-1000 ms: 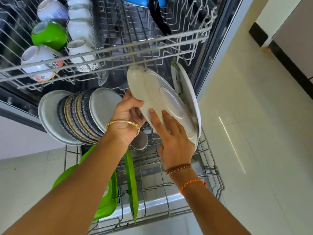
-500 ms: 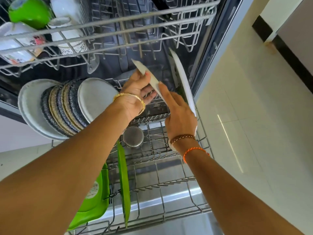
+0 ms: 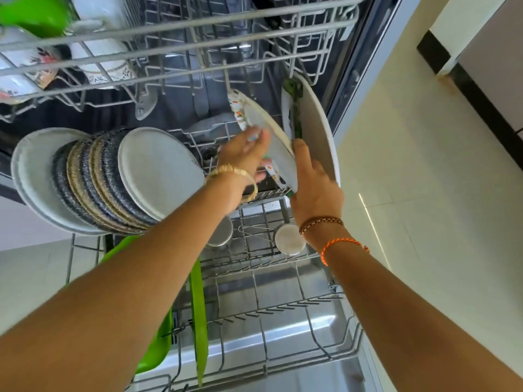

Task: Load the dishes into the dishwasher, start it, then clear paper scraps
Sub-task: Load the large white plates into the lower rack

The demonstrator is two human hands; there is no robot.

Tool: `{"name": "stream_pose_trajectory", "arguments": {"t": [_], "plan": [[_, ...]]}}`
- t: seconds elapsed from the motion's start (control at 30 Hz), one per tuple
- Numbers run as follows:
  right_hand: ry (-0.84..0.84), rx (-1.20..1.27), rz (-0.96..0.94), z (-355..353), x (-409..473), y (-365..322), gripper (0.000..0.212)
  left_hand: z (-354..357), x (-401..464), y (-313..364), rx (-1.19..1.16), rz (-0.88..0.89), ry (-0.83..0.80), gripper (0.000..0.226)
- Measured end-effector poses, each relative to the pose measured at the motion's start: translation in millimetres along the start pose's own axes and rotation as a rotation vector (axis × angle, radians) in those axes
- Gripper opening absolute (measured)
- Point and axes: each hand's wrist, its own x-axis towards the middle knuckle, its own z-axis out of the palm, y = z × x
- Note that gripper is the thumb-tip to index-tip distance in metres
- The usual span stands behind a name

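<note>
A white plate with a patterned rim (image 3: 264,124) stands tilted on edge at the back right of the dishwasher's lower rack (image 3: 285,309). My left hand (image 3: 244,155) grips its lower left edge, thumb on the face and fingers underneath. From the right, my right hand (image 3: 315,188) holds the plate, one digit lying up along its back. Just right of it a larger white plate (image 3: 318,131) with a green pattern stands in the rack.
A row of grey and speckled plates (image 3: 96,179) fills the rack's left side. Green boards (image 3: 198,309) stand near the front, with steel cups (image 3: 288,239) behind them. The upper rack (image 3: 198,26) overhangs with cups (image 3: 104,66). Tiled floor (image 3: 424,207) lies to the right.
Both hands have carried the plate back and to the right, turning it from face-on to edge-on beside the larger plate. The view has dropped toward the lower rack.
</note>
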Motion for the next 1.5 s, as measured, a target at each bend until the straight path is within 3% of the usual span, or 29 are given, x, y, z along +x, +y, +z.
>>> {"name": "stream_pose_trajectory", "arguments": {"t": [0.07,0.13,0.23,0.33,0.57,0.67,0.8,0.93,1.13,1.2,1.27,1.33,1.4,1.43,1.47,1.5], "plan": [[-0.021,0.000,0.013,-5,-1,5,0.073,-11,-24,-40,0.393,0.028,-0.068,0.035],[-0.048,0.003,0.007,-8,-5,7,0.076,-29,-52,-90,0.909,-0.051,-0.287,0.038],[-0.070,0.044,0.000,-8,-14,7,0.081,-47,-96,-154,1.218,-0.349,-0.650,0.044],[-0.078,0.063,0.012,-8,-26,11,0.086,-50,-127,-194,1.341,-0.564,-0.793,0.056],[0.046,0.130,0.097,-19,-60,17,0.076,-53,-132,-206,1.283,-0.632,-0.676,0.067],[0.101,0.211,0.149,-25,-81,25,0.075,-52,-139,-210,1.258,-0.621,-0.629,0.061],[0.098,0.189,0.154,-31,-103,33,0.072,-50,-157,-222,1.321,-0.578,-0.740,0.035],[0.111,0.198,0.138,-32,-122,39,0.071,-42,-193,-245,1.380,-0.619,-0.827,0.037],[0.191,0.263,0.188,-35,-163,50,0.073,-30,-236,-267,1.336,-0.753,-0.822,0.059],[0.325,0.282,0.129,-34,-170,49,0.070,-29,-247,-266,1.354,-0.730,-0.815,0.055],[0.444,0.262,0.050,-37,-174,45,0.066,-25,-251,-251,1.302,-0.594,-0.756,0.045],[0.498,0.262,0.001,-42,-175,39,0.066,-17,-240,-217,1.076,-0.394,-0.620,0.035],[0.539,0.270,0.016,-48,-175,34,0.064,-9,-220,-164,0.562,-0.307,-0.362,0.025],[0.556,0.273,0.035,-49,-175,31,0.062,-5,-210,-132,0.299,-0.292,-0.282,0.028],[0.565,0.286,0.050,-48,-175,27,0.061,-3,-200,-99,0.075,-0.263,-0.260,0.046],[0.567,0.308,0.059,-46,-176,23,0.061,-2,-190,-71,-0.033,-0.200,-0.277,0.058]]}}
